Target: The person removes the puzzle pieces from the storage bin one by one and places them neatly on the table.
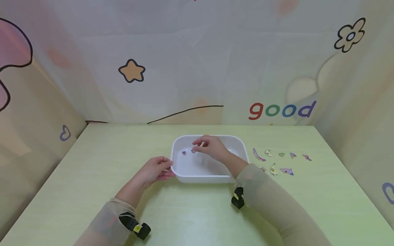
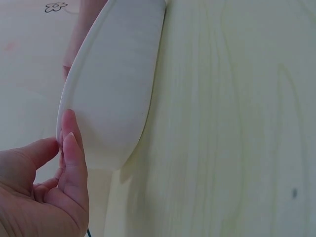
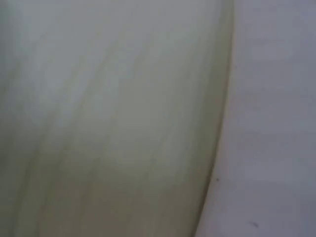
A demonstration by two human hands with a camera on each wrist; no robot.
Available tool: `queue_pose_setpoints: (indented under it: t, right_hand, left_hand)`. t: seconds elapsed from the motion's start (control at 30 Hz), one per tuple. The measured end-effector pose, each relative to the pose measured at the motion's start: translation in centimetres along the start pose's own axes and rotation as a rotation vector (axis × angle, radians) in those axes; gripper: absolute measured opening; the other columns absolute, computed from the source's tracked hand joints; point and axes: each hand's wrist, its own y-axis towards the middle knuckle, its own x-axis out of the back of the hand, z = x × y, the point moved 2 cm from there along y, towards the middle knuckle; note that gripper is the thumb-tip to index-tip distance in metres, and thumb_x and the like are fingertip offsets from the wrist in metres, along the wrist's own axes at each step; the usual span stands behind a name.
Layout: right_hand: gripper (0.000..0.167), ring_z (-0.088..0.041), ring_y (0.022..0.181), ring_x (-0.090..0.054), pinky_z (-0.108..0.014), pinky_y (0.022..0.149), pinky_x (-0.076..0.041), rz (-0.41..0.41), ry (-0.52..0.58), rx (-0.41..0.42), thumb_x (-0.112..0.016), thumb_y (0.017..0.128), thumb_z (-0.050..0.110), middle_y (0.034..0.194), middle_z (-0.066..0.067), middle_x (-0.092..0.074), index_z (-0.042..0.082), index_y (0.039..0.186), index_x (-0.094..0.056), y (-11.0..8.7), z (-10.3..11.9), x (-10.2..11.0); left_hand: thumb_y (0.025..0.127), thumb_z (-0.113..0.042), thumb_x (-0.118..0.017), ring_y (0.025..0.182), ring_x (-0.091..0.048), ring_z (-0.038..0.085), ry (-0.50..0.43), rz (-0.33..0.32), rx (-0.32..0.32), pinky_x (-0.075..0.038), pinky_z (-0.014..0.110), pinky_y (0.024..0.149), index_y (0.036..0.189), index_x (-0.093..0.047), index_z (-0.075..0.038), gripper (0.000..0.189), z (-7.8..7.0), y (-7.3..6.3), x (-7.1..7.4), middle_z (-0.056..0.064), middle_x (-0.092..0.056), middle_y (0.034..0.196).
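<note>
A white plastic tray (image 1: 203, 179) with rounded corners sits on the table. At its left end my left hand (image 1: 156, 169) pinches the rim, thumb on one side and fingers along the outer wall; the left wrist view shows this hand (image 2: 54, 182) on the tray wall (image 2: 113, 84) up close. Over the tray's inside is my right hand (image 1: 212, 147), with thumb and forefinger parted. Right at its thumb tip is a small purple cutout (image 1: 193, 151). Another small colourful cutout (image 1: 184, 153) lies in the tray, farther left. The right wrist view misses the right hand.
Right of the tray, several small cutouts lie on the table in two rough rows, among them a long purple one (image 1: 258, 155), a green one (image 1: 281, 154) and a wide purple one (image 1: 287, 171). A printed cloth backdrop (image 1: 184, 68) stands behind the table (image 1: 197, 212).
</note>
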Motion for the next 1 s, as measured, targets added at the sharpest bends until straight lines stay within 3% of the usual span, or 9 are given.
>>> queue_pose_setpoints:
  t: [0.23, 0.37, 0.4, 0.5, 0.6, 0.7, 0.8, 1.0]
  right_hand:
    - [0.029, -0.015, 0.073, -0.055, -0.022, 0.064, -0.045, 0.063, -0.074, 0.0, -0.074, 0.081, 0.02, 0.087, -0.001, -0.061, 0.007, 0.107, -0.069, 0.9, -0.8, -0.9]
    - [0.034, -0.017, 0.078, -0.055, -0.026, 0.069, -0.047, 0.142, -0.107, 0.067, -0.073, 0.082, 0.019, 0.089, -0.004, -0.061, 0.004, 0.112, -0.066, 1.2, -1.9, -1.4]
    - [0.037, -0.015, 0.078, -0.053, -0.024, 0.07, -0.046, 0.157, -0.123, 0.124, -0.072, 0.083, 0.023, 0.088, -0.003, -0.059, 0.005, 0.115, -0.065, 1.6, -2.9, -1.6]
    - [0.044, -0.015, 0.082, -0.05, -0.026, 0.076, -0.044, 0.211, -0.235, 0.163, -0.07, 0.085, 0.026, 0.088, -0.002, -0.055, 0.005, 0.123, -0.06, 1.4, -3.0, -1.7]
    - [0.046, -0.016, 0.082, -0.047, -0.028, 0.078, -0.041, 0.243, -0.355, 0.146, -0.067, 0.087, 0.026, 0.086, -0.002, -0.052, 0.007, 0.127, -0.057, 0.9, -2.6, -1.7]
    - [0.039, -0.016, 0.082, -0.047, -0.029, 0.077, -0.04, 0.247, -0.42, 0.075, -0.067, 0.086, 0.018, 0.084, -0.002, -0.051, 0.007, 0.123, -0.061, 0.2, -1.4, -1.7]
    - [0.026, -0.013, 0.08, -0.047, -0.026, 0.075, -0.04, 0.213, -0.401, 0.053, -0.069, 0.085, 0.014, 0.082, 0.0, -0.052, 0.009, 0.111, -0.068, 0.1, -1.5, -1.7]
    - [0.008, -0.01, 0.075, -0.046, -0.022, 0.07, -0.039, 0.184, -0.39, 0.101, -0.071, 0.083, 0.014, 0.076, 0.003, -0.052, 0.01, 0.09, -0.073, 0.1, -1.9, -1.5]
  left_hand:
    - [0.096, -0.014, -0.053, 0.069, -0.066, 0.013, -0.004, 0.003, -0.012, -0.053, 0.023, 0.063, 0.113, -0.049, 0.008, 0.029, -0.1, 0.0, 0.3, 0.007, -0.061, 0.081]
    - [0.096, -0.015, -0.053, 0.07, -0.066, 0.014, -0.003, 0.013, -0.014, -0.054, 0.024, 0.064, 0.114, -0.048, 0.009, 0.03, -0.1, -0.2, 0.4, 0.008, -0.061, 0.083]
    - [0.096, -0.015, -0.053, 0.071, -0.066, 0.014, -0.003, 0.011, -0.012, -0.054, 0.024, 0.064, 0.114, -0.048, 0.009, 0.03, -0.1, -0.2, 0.4, 0.009, -0.061, 0.083]
    - [0.096, -0.015, -0.053, 0.071, -0.066, 0.015, 0.002, 0.003, -0.002, -0.054, 0.024, 0.064, 0.114, -0.049, 0.008, 0.03, -0.1, -0.3, 0.3, 0.009, -0.061, 0.084]
    - [0.096, -0.015, -0.053, 0.071, -0.066, 0.015, 0.005, -0.001, 0.003, -0.054, 0.024, 0.064, 0.115, -0.049, 0.008, 0.029, 0.0, -0.2, 0.2, 0.01, -0.061, 0.084]
    - [0.096, -0.016, -0.053, 0.072, -0.066, 0.015, 0.006, 0.001, 0.0, -0.054, 0.025, 0.065, 0.115, -0.049, 0.007, 0.03, 0.0, -0.1, 0.1, 0.01, -0.062, 0.085]
    - [0.096, -0.016, -0.053, 0.071, -0.066, 0.016, 0.002, 0.001, -0.001, -0.054, 0.025, 0.066, 0.115, -0.049, 0.007, 0.031, 0.1, 0.0, 0.0, 0.01, -0.062, 0.085]
    - [0.096, -0.016, -0.054, 0.07, -0.066, 0.015, -0.004, 0.009, -0.005, -0.054, 0.024, 0.064, 0.115, -0.048, 0.008, 0.031, 0.1, 0.1, -0.2, 0.01, -0.062, 0.084]
